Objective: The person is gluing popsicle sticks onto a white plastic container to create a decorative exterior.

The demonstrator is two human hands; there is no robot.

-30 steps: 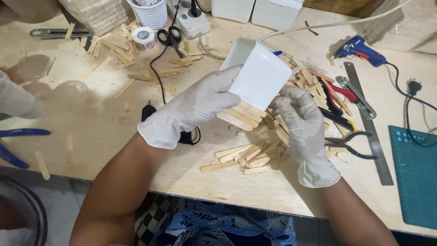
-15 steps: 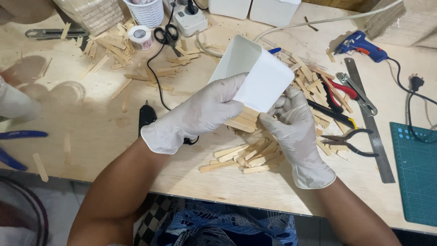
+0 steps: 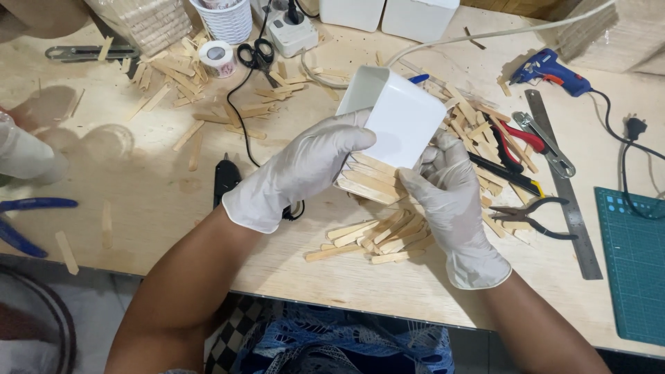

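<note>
1 head camera looks down, near workbench (image 3: 138, 208)

You're wearing 2 thin whitish disposable gloves: your left hand (image 3: 298, 173) and your right hand (image 3: 454, 208) are both covered to just past the wrist, cuffs loose and slightly wrinkled. Above them your forearms are bare, no sleeves showing.

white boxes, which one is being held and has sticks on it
The white box gripped by both gloved hands, left hand and right hand, with wooden sticks along its lower side; the other two sit bare at the table's far edge.
</note>
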